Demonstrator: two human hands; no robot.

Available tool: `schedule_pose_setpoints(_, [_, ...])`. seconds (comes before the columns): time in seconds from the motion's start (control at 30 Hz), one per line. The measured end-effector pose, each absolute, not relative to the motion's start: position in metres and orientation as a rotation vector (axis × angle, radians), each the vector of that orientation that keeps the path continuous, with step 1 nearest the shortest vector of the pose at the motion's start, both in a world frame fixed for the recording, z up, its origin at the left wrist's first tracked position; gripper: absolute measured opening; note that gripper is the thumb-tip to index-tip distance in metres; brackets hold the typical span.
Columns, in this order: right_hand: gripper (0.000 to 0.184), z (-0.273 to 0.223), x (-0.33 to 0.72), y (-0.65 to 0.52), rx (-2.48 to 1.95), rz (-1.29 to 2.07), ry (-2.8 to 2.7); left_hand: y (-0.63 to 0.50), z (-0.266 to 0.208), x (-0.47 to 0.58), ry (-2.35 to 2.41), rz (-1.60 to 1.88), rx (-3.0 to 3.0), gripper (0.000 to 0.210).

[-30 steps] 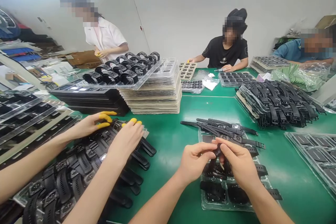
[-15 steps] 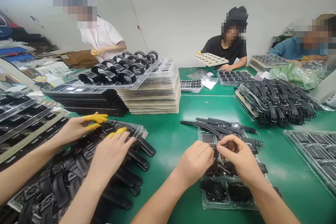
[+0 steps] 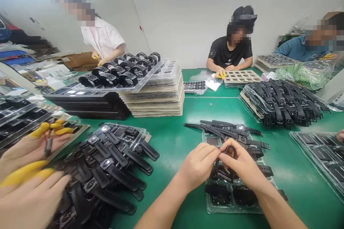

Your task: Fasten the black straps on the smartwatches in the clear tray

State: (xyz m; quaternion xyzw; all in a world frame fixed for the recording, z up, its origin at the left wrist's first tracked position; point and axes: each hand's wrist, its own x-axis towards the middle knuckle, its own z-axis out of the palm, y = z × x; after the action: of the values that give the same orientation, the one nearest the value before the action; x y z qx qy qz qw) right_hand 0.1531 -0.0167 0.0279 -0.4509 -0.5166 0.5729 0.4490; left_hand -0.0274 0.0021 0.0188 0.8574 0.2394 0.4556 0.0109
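Note:
Over a clear plastic tray [image 3: 212, 209], my left hand [image 3: 199, 166] pinches one strap end of a black smartwatch [image 3: 225, 176]. My right hand [image 3: 243, 166] grips the same watch, its strap bent into a loop between my fingers. The exact strap ends are partly hidden by my fingertips. Below the hands, several black watches [image 3: 245, 196] sit in the tray's compartments. More watches with straps stretched out [image 3: 225, 130] lie across its far end.
To the left, a co-worker's hands [image 3: 34, 175] in yellow finger cots work beside a pile of watches [image 3: 107, 161]. A tall tray stack [image 3: 158, 100] stands behind. More watches [image 3: 285, 103] and a tray of black pieces [image 3: 319, 154] lie to the right. Other people sit across the table.
The watch strap in my hands now forms a clearer loop, my fingers closer together. The neighbouring co-worker's hands drew back left from the watch pile. The person opposite lowered the pale tray onto the table.

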Motion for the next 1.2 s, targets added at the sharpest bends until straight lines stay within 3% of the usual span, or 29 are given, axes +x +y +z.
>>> schedule_pose_setpoints(0.13, [0.025,0.026,0.15,-0.016,-1.16,1.251,-1.328,0.001,0.023,-0.026,0.772,1.439,2.773,0.021])
schedule_pose_setpoints(0.53, [0.013,0.024,0.149,-0.014,-1.194,1.215,-1.364,-0.001,0.018,-0.024,0.891,1.393,2.836,0.022])
schedule_pose_setpoints(0.97, [0.028,0.028,0.165,-0.012,-1.129,1.156,-1.152,-0.002,0.019,-0.026,0.831,1.609,2.804,0.022])
schedule_pose_setpoints(1.07, [0.022,0.03,0.174,-0.003,-1.231,1.031,-1.31,0.007,0.021,-0.034,0.88,1.574,2.722,0.017])
schedule_pose_setpoints(1.2, [0.021,0.032,0.172,0.031,-1.391,0.761,-1.613,0.018,0.025,-0.045,1.102,1.802,2.484,0.014])
